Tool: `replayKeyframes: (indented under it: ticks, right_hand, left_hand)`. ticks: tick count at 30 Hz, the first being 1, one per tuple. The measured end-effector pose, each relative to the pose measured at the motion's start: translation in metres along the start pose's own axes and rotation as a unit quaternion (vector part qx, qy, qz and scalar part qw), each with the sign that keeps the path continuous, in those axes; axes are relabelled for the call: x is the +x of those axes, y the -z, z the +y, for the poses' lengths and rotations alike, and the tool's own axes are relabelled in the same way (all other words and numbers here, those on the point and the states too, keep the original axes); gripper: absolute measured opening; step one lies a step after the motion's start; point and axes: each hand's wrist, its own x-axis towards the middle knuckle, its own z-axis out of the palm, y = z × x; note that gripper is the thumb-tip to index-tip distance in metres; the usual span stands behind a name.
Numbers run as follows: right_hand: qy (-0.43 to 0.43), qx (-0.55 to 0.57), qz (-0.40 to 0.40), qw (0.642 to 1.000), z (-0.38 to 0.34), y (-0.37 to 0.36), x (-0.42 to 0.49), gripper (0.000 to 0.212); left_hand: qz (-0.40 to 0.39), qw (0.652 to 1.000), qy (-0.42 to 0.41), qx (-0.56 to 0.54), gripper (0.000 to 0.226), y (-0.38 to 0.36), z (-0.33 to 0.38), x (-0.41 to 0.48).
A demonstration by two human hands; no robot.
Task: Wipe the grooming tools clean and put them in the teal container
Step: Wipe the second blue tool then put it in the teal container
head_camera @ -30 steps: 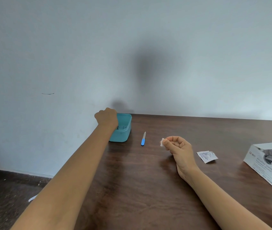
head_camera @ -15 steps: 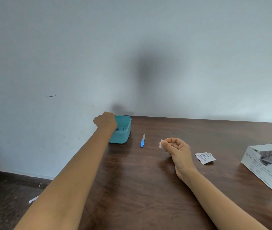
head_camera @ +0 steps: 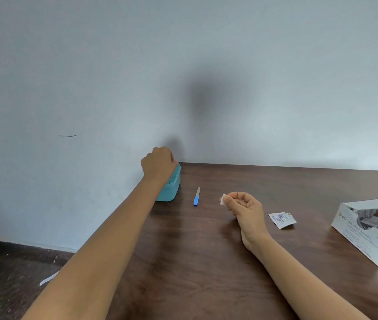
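My left hand [head_camera: 159, 161] hung over the small teal plastic container [head_camera: 171, 188] at the far bench edge, I judged to drop a tool inside. Its fingers were curled under, and I could not tell if they held anything. My right hand [head_camera: 243, 206] pinched a small white wipe [head_camera: 223, 199], ready beside the blue-handled metal nail file [head_camera: 196, 197], which lay on the brown wooden bench [head_camera: 206, 262], not yet in the container.

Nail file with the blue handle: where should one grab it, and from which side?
I'd pinch the nail file by its blue handle, the near end, coming from above: it lies flat, pointing away, apart from the teal container. That leaves the blade bare for the wipe.
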Motion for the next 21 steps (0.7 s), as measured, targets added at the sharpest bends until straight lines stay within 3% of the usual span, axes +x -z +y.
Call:
replayKeyframes:
  ticks: [4,9,13,21]
  right_hand:
    - [-0.008,0.040,0.015,0.999,-0.001,0.002,0.001,0.019]
    - [-0.012,0.102,0.022,0.994,-0.001,0.004,0.003,0.016]
    - [-0.015,0.136,0.024,0.990,-0.001,0.005,0.006,0.011]
    - [-0.026,0.162,0.032,0.986,0.003,0.007,0.010,0.013]
  left_hand:
    - [0.021,0.997,-0.062,-0.038,0.029,-0.011,0.027,-0.025]
    - [-0.001,0.992,-0.113,0.056,0.028,-0.037,0.052,-0.061]
    - [-0.019,0.991,-0.093,0.097,0.019,-0.060,0.057,-0.083]
    - [-0.013,0.995,-0.065,0.070,0.020,-0.068,0.062,-0.099]
